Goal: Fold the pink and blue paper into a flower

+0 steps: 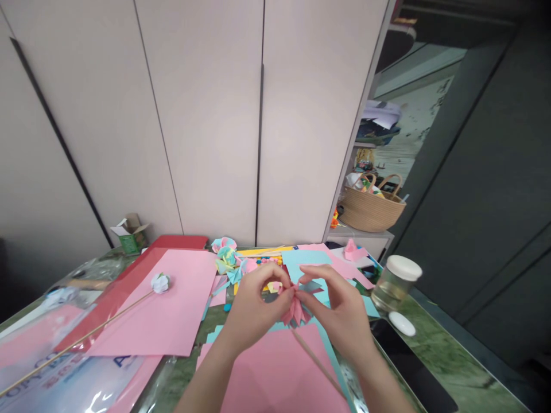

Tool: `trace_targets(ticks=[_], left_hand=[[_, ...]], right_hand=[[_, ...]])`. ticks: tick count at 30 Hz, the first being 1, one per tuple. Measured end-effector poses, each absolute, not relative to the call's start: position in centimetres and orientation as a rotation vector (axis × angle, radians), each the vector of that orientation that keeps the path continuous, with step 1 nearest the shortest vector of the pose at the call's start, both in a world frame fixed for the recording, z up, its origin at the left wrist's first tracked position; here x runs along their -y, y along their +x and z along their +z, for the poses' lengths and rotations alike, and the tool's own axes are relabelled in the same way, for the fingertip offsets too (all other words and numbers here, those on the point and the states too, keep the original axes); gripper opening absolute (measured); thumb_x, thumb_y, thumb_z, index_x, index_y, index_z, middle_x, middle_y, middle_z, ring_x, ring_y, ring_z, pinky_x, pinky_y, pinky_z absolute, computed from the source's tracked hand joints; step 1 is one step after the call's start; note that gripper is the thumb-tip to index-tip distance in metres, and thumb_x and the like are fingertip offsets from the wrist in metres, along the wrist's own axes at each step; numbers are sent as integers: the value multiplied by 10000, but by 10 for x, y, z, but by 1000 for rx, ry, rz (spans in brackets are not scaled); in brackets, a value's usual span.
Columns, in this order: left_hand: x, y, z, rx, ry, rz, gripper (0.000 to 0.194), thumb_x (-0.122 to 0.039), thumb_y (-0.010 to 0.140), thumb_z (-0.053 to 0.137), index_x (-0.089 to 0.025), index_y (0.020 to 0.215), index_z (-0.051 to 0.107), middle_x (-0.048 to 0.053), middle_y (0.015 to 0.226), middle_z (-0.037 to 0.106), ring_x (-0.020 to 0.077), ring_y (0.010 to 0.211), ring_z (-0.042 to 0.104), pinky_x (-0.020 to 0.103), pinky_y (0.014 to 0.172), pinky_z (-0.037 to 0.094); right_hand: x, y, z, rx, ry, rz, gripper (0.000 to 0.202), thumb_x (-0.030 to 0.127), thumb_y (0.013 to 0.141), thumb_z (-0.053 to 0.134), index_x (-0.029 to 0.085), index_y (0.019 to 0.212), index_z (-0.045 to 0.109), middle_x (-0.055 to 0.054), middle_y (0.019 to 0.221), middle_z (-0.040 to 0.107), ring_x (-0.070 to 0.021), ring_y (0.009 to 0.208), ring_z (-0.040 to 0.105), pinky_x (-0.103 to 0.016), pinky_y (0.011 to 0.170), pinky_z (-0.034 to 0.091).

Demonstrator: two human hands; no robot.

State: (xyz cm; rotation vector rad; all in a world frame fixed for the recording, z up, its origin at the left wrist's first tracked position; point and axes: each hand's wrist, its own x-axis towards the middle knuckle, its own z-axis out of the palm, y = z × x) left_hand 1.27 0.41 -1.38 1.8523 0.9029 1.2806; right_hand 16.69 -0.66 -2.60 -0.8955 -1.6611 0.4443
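1. While we look down at the green table, our left hand and right hand meet above a pink sheet
2. Both hands pinch a pink folded paper flower between fingertips; fingers closed on it from either side
3. A thin wooden stick runs down from the flower towards us
4. Right of the hands: a glass jar, white lid on
5. Left: a white paper rose on a skewer, lying on pink paper
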Motion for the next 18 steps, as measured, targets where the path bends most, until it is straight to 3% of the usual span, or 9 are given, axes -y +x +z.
trace_targets(ticks=[13,18], left_hand=[[-5,14,-14,-963,2022,1283,113,-89,757,483,-183,694,489,-25,706,540,93,673,506,222,633,398],[-6,9,-15,-877,2191,1265,122,-66,739,501,-180,698,502,-21,723,555,89,680,504,213,621,396]], right_hand=[[3,175,-21,1717,-905,323,111,160,723,648,243,761,586,19,707,548,-140,729,498,-283,636,416],[0,182,-17,1851,-777,253,124,124,722,642,221,695,570,21,637,565,-137,695,479,-292,646,411]])
